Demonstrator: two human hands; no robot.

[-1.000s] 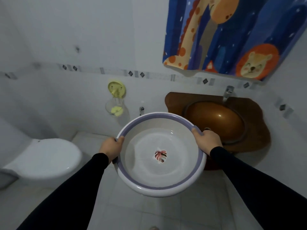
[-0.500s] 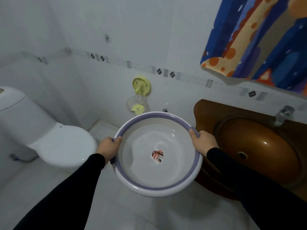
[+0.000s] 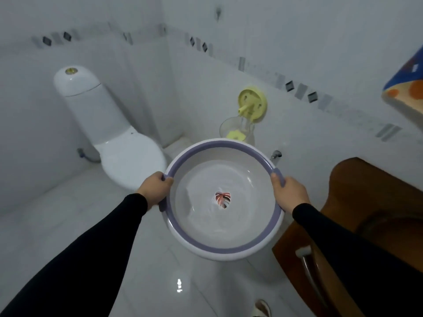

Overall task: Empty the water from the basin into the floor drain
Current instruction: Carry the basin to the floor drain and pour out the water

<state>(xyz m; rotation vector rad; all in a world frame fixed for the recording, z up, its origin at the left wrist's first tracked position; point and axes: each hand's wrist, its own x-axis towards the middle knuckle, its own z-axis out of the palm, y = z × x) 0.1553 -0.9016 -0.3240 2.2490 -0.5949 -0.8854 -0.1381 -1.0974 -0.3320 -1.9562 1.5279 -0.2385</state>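
A round white basin [image 3: 240, 249] with a purple rim hangs level in front of me above the white tiled floor [image 3: 57, 225]. Shallow water ripples inside it over a small red leaf print at the bottom. My left hand [image 3: 155, 191] grips the rim on the left side. My right hand [image 3: 289, 194] grips the rim on the right side. Both arms wear black sleeves. No floor drain shows in this view.
A white toilet [image 3: 114, 145] with its lid shut stands at the left against the wall. A brown wooden washstand [image 3: 366, 191] fills the right side. A yellow wall holder [image 3: 251, 104] with a clear cup hangs behind the basin. A slipper tip [image 3: 262, 308] shows at the bottom.
The view has swung left and down: the toilet moved toward the middle, the brown sink and the curtain slid off to the right. Both hands keep their grip on the basin.
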